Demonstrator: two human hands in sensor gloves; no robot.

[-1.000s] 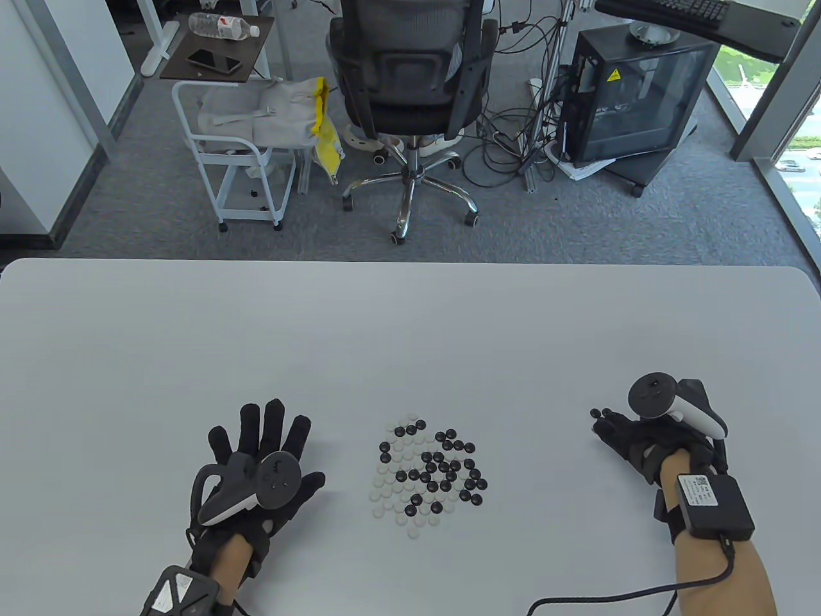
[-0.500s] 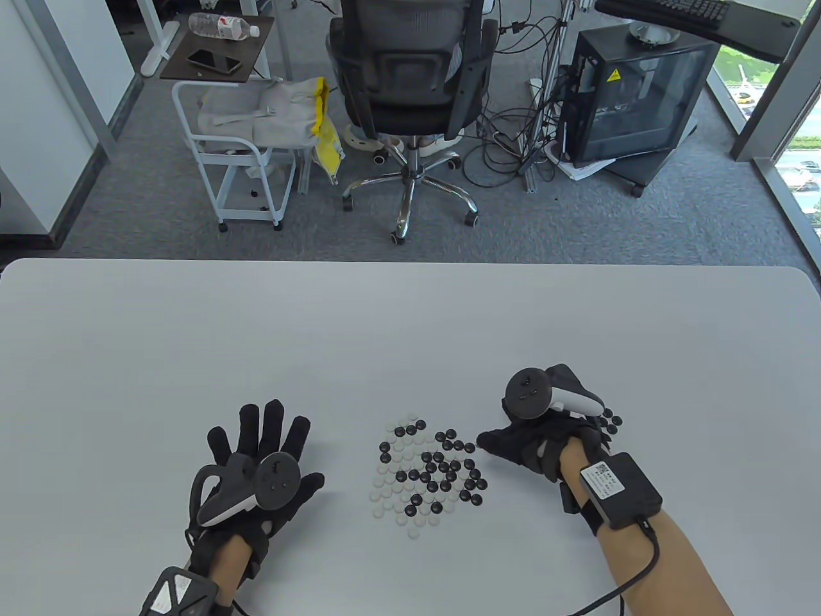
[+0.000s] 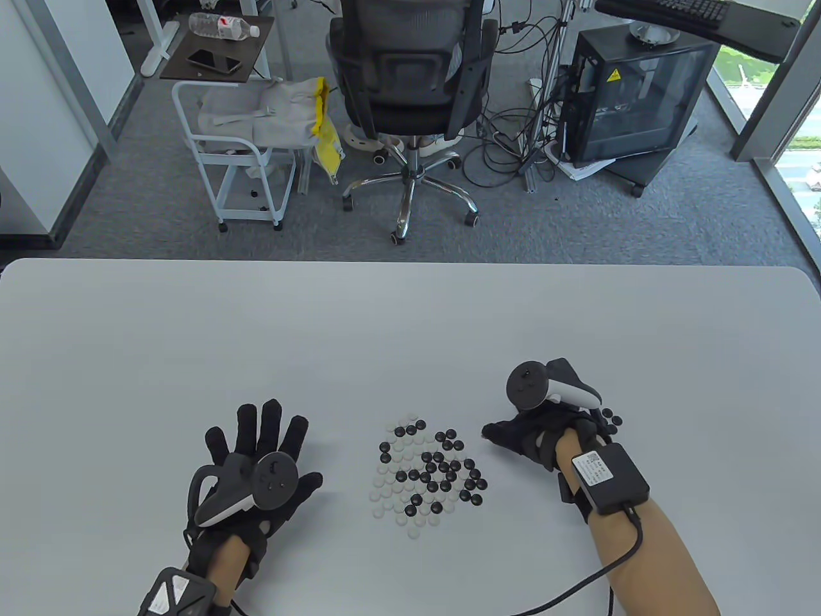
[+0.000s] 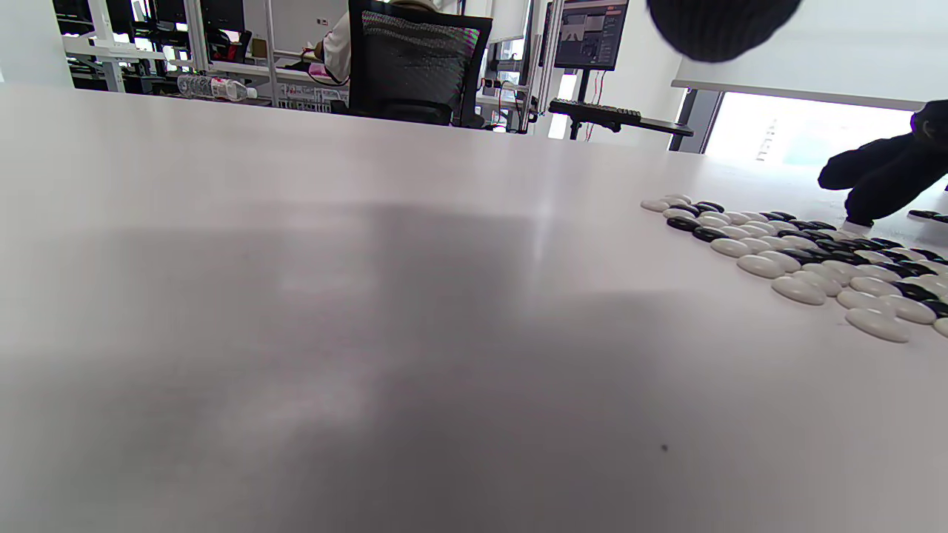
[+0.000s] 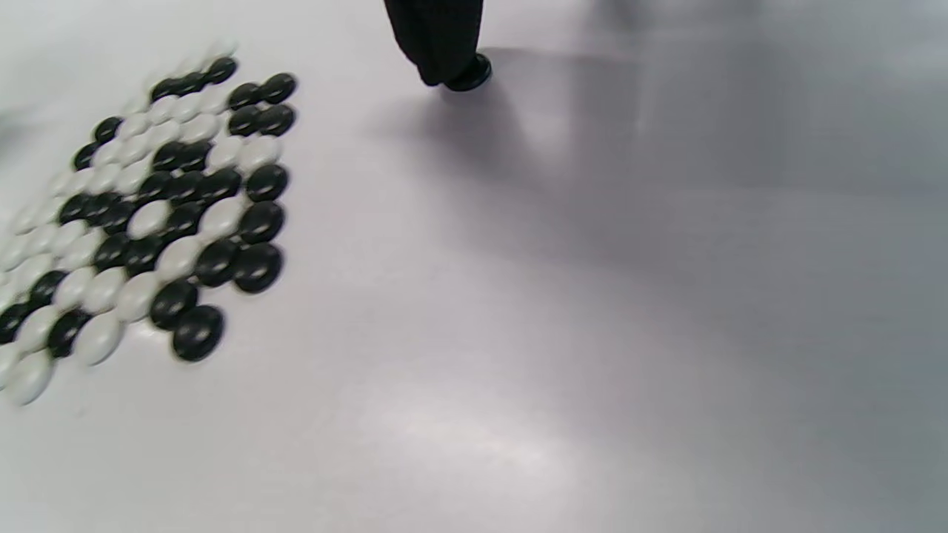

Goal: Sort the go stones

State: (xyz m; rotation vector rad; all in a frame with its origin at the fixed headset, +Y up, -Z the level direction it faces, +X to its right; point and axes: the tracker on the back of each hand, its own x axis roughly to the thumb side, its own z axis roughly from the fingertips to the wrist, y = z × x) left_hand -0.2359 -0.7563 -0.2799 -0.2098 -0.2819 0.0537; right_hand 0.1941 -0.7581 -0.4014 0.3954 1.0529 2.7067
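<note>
1. Stones: the mixed pile [image 3: 428, 476] sits mid-table, with a few sorted black stones [image 3: 611, 420] just behind my right hand [image 3: 535, 436].
2. Right hand's fingertip presses one black stone [image 5: 472, 75] beside the pile, so it looks like a slide rather than a pinch, fingers roughly straight.
3. Left hand [image 3: 260, 462] lies flat, fingers spread, holding nothing.
4. Risk, I reckon: the stone slips out from under the finger, or my wrist scatters the sorted ones.
5. Most right fingers are hidden under the tracker.
</note>
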